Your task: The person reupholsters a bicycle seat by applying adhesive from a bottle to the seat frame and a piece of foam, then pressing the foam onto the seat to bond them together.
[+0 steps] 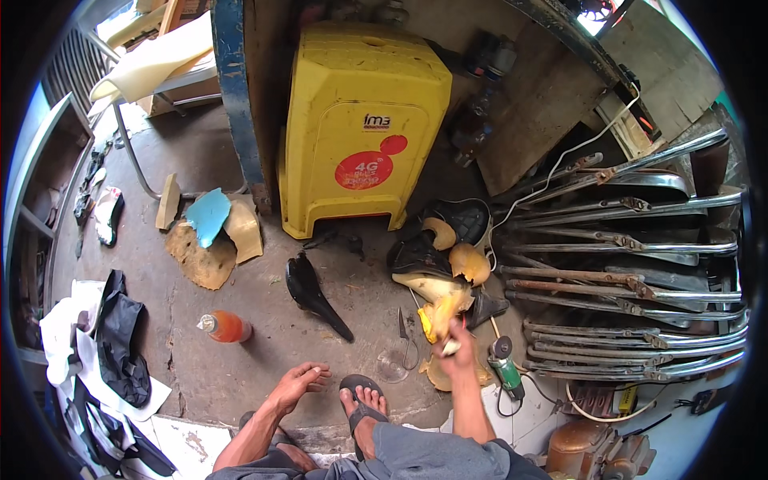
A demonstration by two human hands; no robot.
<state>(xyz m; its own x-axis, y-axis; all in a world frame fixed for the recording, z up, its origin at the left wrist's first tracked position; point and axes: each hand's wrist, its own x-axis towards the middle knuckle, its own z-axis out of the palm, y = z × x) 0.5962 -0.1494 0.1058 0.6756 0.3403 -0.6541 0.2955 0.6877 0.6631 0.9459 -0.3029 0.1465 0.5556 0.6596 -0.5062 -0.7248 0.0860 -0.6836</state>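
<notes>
The right hand [458, 352] is closed around a small pale scrap of foam, blurred, just below a torn piece of yellow foam padding [442, 310] that lies on the concrete floor [264, 360]. That padding sits below and to the right of the yellow plastic stool [364, 120], among more foam chunks and a black seat cover [420, 258]. The left hand [300, 382] rests open, fingers spread flat on the floor, holding nothing, well below the stool. A green angle grinder [506, 368] lies just right of the right hand, and scissors [406, 336] just left of it. A black bicycle saddle [312, 294] lies under the stool's lower left corner, an orange bottle [226, 326] farther left. Chrome mudguards [632, 264] are stacked to the stool's right.
</notes>
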